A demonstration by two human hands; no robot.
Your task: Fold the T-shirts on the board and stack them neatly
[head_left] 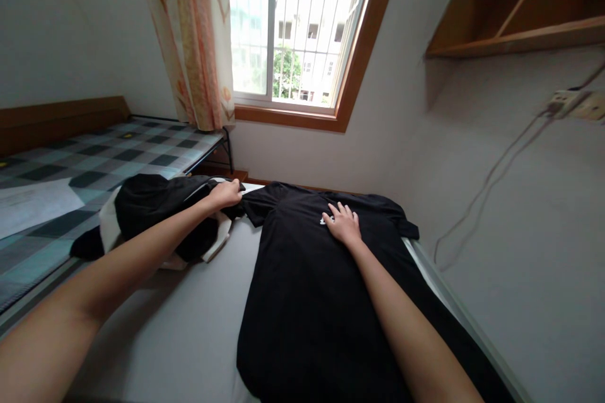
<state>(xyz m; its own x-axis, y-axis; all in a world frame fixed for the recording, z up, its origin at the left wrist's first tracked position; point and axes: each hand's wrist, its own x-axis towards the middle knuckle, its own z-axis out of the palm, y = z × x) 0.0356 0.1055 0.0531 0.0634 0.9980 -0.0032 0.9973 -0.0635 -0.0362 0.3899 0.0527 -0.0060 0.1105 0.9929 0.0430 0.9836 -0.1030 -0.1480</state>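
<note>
A black T-shirt [312, 289] lies spread out on a white surface [189, 327], its collar end toward the window. My right hand [344, 225] rests flat on its chest, fingers apart, partly covering a small white print. To the left, my left hand [225, 195] is closed on black cloth at the edge of a heap of black and white clothes [155, 201]. The hand sits just beside the T-shirt's left sleeve [259, 204]; whether the gripped cloth joins that sleeve I cannot tell.
On the left is a checked mattress [155, 145] with white paper [38, 204] on it. A flowered curtain [198, 44] hangs by the barred window [302, 31]. A wooden shelf [520, 41] and a cable [491, 176] are on the right wall.
</note>
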